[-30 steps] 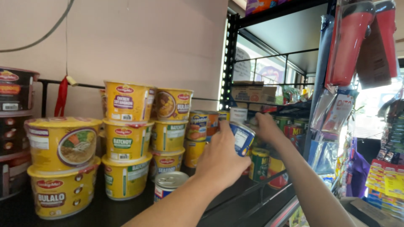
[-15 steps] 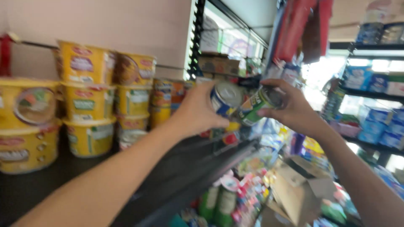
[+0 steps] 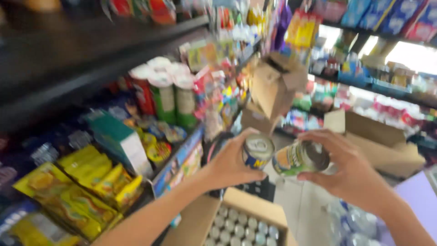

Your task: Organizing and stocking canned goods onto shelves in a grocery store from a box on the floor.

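My left hand grips a small tin can with a blue and yellow label, its silver lid facing me. My right hand holds a second can with a green and yellow label, tipped on its side. The two cans are close together, nearly touching, held in the aisle above an open cardboard box filled with several more cans seen from the top. The picture is blurred by motion.
Dark store shelves run along the left, with tall tube-shaped snack cans, yellow packets and a teal box. Empty cardboard boxes stand in the aisle beyond. More stocked shelves line the right side.
My view has swung down from the upper shelf of noodle cups to the lower shelves and floor. Both hands came down and back from the shelf, each still holding its can.
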